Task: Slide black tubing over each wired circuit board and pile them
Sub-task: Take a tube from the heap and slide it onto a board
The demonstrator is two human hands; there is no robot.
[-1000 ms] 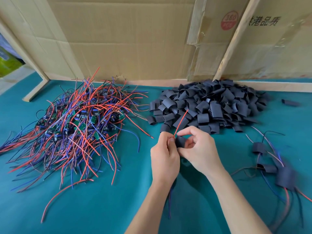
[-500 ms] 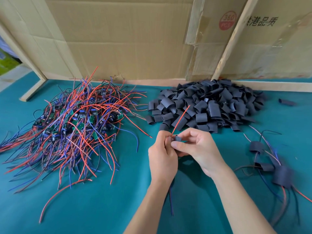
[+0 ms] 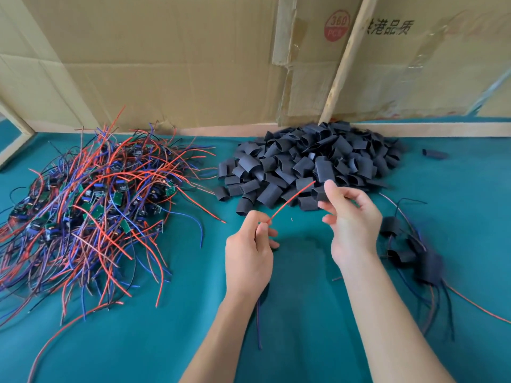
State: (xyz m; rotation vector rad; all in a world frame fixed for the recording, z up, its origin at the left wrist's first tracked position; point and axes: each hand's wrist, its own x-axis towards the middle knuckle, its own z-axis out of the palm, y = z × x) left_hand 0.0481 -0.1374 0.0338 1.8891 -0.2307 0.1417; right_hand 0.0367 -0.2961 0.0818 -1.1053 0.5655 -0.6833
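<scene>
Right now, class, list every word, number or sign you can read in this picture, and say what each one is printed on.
"360 PCS", in a red round stamp on the cardboard box behind the table.
"港品质", black printed characters on the cardboard to the right of the wooden slat; a character before them is hidden by the slat.
No other writing can be read.

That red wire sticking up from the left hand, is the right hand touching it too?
Apart. The head view shows teal cloth between the red wire pinched by the left hand and the right hand, which holds a black tube piece.
</scene>
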